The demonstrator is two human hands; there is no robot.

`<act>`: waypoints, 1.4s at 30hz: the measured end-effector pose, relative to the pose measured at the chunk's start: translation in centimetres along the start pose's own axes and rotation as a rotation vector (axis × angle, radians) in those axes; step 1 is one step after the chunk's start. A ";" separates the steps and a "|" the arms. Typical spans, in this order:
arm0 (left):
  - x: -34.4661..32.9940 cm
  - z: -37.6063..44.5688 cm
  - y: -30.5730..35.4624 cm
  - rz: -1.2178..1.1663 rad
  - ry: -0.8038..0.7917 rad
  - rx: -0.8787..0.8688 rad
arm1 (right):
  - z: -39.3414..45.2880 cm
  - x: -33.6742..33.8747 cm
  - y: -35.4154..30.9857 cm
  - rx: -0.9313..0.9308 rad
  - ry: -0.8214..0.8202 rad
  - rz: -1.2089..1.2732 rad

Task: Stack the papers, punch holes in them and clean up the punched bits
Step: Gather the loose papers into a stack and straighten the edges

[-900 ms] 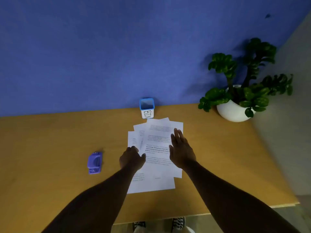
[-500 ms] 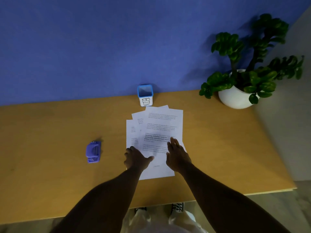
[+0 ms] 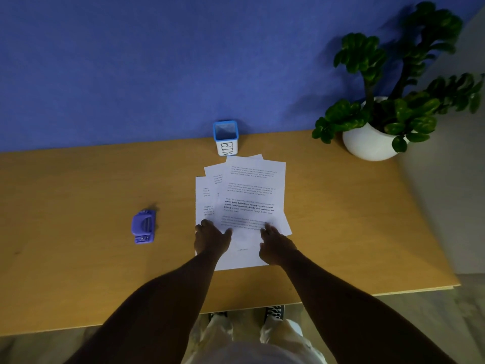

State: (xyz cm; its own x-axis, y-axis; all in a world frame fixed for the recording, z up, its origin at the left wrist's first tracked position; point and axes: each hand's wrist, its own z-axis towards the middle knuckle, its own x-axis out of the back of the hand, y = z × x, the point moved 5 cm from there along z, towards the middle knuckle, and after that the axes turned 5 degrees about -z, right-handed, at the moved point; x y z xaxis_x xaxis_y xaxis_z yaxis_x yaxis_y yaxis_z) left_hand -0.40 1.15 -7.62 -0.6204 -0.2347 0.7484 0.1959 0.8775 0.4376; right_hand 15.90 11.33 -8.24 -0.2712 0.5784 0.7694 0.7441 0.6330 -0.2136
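Note:
Several printed white papers [image 3: 249, 195] lie fanned and overlapping in the middle of the wooden table [image 3: 78, 195]. My left hand [image 3: 211, 239] rests flat on the near left part of the sheets, fingers spread. My right hand [image 3: 275, 244] lies on the near right part, fingers pointing away from me. Neither hand grips a sheet. A purple hole punch [image 3: 143, 226] sits on the table well to the left of the papers. A small blue-rimmed cup marked BIN [image 3: 226, 138] stands just beyond the papers against the wall.
A white pot with a green plant [image 3: 372, 139] stands at the table's far right corner. A blue wall [image 3: 157, 61] runs along the far edge. The table's near edge is close to my legs, with my shoes below it.
Both hands have slid toward me along the papers, from the middle of the sheets to their near end. The top sheets have shifted a little with them.

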 end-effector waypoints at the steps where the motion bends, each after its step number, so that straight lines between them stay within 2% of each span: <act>1: 0.1 0.1 0.0 -0.043 -0.001 0.008 | 0.0 0.1 0.0 -0.001 -0.010 0.001; 4: 0.5 0.5 -0.2 -0.160 -0.010 0.047 | 0.0 0.5 0.3 -0.011 -0.020 0.021; 8: 0.4 1.2 -0.9 -0.371 -0.036 0.122 | 0.0 1.5 0.6 -0.044 0.050 0.150; 11: -0.1 1.6 -0.9 -0.540 -0.130 0.160 | 0.0 2.5 1.2 -0.150 0.156 0.352; 15: -0.4 0.7 -0.7 -0.978 -0.335 0.431 | -0.4 4.1 3.1 -0.373 0.349 0.607; 19: -0.3 0.3 -0.7 -1.067 -0.448 0.483 | -0.4 4.7 4.9 -0.497 0.396 0.803; 22: -0.2 0.2 -0.7 -1.019 -0.487 0.460 | -0.1 4.7 6.2 -0.592 0.386 0.957; 25: -0.3 0.5 -0.7 -0.844 -0.467 0.396 | 0.3 4.9 7.1 -0.605 0.398 1.040; 28: 0.0 1.4 -0.5 -0.696 -0.317 0.291 | 0.2 5.0 7.9 -0.635 0.408 1.054; 33: 0.6 1.9 0.0 -0.362 0.003 0.138 | -0.7 5.6 9.3 -0.648 0.450 0.941; 36: -0.3 1.8 0.4 -0.356 0.069 0.137 | -0.9 5.4 10.3 -0.676 0.442 0.933; 42: -2.1 0.8 2.0 -0.161 0.153 0.175 | -1.0 5.2 11.7 -0.721 0.414 0.921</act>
State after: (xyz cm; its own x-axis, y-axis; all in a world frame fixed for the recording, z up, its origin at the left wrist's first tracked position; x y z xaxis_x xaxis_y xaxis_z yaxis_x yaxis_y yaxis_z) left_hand 0.69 3.77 -8.70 -0.5087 -0.4252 0.7486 -0.0384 0.8798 0.4737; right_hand 23.82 21.24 -6.14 0.6461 0.3687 0.6683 0.7564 -0.4262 -0.4962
